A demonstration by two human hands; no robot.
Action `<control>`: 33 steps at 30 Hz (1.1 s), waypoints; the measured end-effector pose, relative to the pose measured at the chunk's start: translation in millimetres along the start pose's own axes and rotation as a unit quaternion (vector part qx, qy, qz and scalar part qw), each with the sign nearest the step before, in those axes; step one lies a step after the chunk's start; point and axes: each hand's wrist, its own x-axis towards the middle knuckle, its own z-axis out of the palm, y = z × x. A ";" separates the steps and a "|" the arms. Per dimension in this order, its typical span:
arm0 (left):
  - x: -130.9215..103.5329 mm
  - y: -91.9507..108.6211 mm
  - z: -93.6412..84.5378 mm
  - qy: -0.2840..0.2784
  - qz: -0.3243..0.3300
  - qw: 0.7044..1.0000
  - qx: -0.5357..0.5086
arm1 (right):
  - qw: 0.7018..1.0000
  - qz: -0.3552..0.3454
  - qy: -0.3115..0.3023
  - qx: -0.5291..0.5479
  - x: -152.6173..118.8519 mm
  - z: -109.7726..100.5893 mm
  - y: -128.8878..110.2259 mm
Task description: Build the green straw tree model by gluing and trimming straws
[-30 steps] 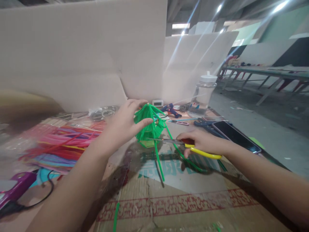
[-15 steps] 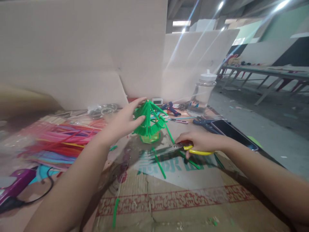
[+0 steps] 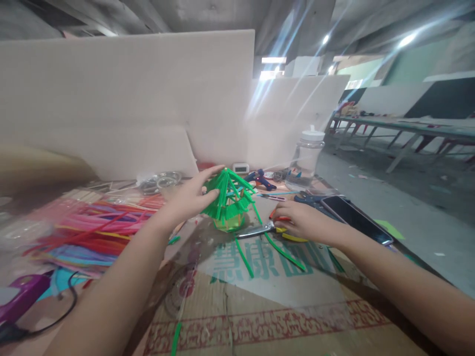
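Note:
My left hand grips a small model hut from its left side, thumb against the sloping roof. Green pipe cleaners make up the roof, with a fringe of short pieces round its lower edge and a yellowish-green base beneath. To the right, the fingers of my right hand are closed round the orange and yellow handles of a pair of scissors. The metal blades look closed and point left, in front of the hut's base. Loose green pipe cleaners lie on the printed cardboard below the scissors.
Bundles of coloured pipe cleaners lie at left, by a purple tool with a black cord. Behind the hut are a blue glue gun and a small white digital display. A water bottle and a phone are on the right.
The scissors, blurred and angled before, now show steady, closed blades. My view has tilted up, so the scene sits lower. My left hand stays on the hut.

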 end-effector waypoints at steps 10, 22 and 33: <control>0.7 5.0 1.7 0.060 0.041 0.996 0.046 | 1.000 -0.003 -0.004 0.013 1.8 -2.5 -39.2; 2.7 2.9 -3.6 0.060 0.067 0.995 0.048 | 1.000 0.010 0.000 0.019 5.0 -1.2 -28.1; 1.4 7.0 -6.3 0.029 0.088 0.995 0.032 | 0.983 -0.029 0.170 0.063 6.9 -8.1 -36.3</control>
